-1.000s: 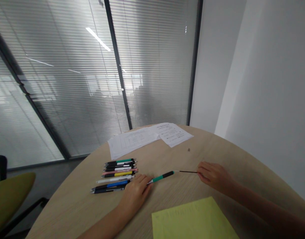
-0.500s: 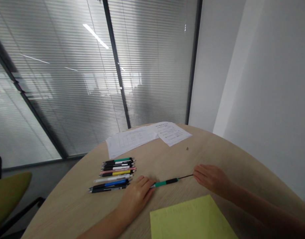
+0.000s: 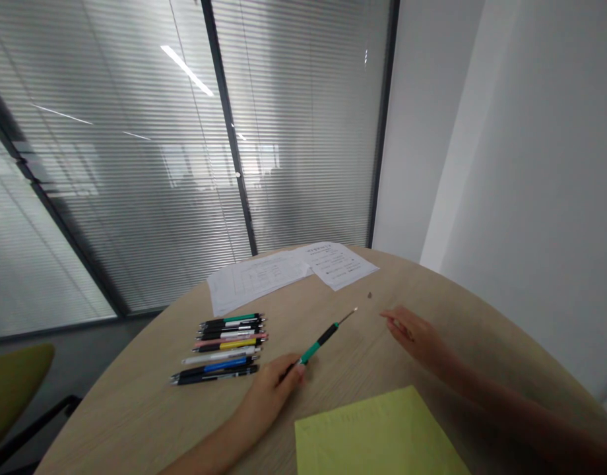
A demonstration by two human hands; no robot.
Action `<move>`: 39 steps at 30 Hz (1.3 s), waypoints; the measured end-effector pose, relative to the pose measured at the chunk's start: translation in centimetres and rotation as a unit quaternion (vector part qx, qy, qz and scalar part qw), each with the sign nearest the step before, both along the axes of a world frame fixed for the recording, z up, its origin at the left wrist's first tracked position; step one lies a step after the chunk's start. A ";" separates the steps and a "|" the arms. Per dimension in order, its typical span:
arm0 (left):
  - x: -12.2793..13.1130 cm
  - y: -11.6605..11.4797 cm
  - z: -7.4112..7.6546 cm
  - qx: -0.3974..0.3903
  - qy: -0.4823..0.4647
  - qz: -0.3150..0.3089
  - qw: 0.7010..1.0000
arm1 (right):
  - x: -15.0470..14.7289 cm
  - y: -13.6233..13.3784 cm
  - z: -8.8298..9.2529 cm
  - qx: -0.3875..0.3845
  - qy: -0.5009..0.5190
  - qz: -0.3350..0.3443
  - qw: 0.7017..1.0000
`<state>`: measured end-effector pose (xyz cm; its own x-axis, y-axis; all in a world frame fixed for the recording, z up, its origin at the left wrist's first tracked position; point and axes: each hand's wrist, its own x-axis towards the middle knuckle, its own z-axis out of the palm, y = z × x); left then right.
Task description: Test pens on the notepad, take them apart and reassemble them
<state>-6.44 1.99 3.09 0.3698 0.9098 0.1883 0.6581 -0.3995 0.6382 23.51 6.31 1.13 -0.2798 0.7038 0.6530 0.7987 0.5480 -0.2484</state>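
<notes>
1. In the head view, a green pen (image 3: 311,351) with a black grip is held aslant over the middle of the table (image 3: 452,307), its slim rod (image 3: 346,316) standing out toward the far edge.
2. By the left hand (image 3: 271,382) the pen's rear end is gripped, fingers and thumb closed around it. The right hand (image 3: 415,333), toward the table's right edge, is apart from the rod, its index finger extended and the others loosely curled; whether something small is pinched there cannot be told.
3. The step in hand is judged to be work on the opened front of the pen. A steady left grip and fine fingertip control at the rod would be called for.
4. Counted: one pen in hand; one row of pens (image 3: 229,364) near the left edge, perhaps nine, though dim light and overlap leave the number unsure.
5. Also counted: at least two printed sheets (image 3: 264,277) at the far edge, one yellow sheet (image 3: 367,435) by the near edge, and one tiny dark piece (image 3: 369,295), unidentified, between the printed sheets and the right hand.
</notes>
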 end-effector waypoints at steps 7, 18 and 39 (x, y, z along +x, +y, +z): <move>0.1 0.8 -0.4 -0.181 -0.172 -0.007 0.968 | 1.5 5.1 -3.7 -0.133 0.098 -0.075 0.983; 0.0 0.9 -1.1 -0.176 -0.159 0.004 0.972 | -0.4 10.4 -2.5 -0.168 0.035 -0.170 0.970; -1.1 1.3 0.4 0.000 -0.018 -0.030 0.999 | -0.5 10.4 -2.1 -0.152 0.078 -0.107 0.980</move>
